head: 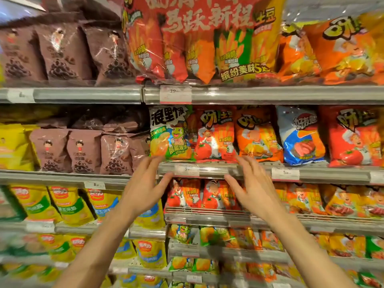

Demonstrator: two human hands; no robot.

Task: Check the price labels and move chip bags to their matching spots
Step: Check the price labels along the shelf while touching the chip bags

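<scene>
Left hand [143,188] and right hand [252,188] spread-fingered, holding nothing, below green-and-white frog-printed chip bag [169,134] at grey shelf rail [332,173]. Read white price label [186,170] first, then grip bag's sides.

The chip bags [216,135] are glossy, crinkled plastic film that catches the light. The shelf edge rail [324,173] is smooth clear plastic over grey metal, holding matt paper price labels [285,174].

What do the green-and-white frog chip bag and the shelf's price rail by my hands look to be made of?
Frog chip bag: looks like glossy printed plastic film, judging by the sharp glare spots and crinkled, puffed surface.
Price rail: seems a clear plastic strip over a grey, probably metal shelf edge; light streaks run along it, and the paper price label shows through it.
</scene>
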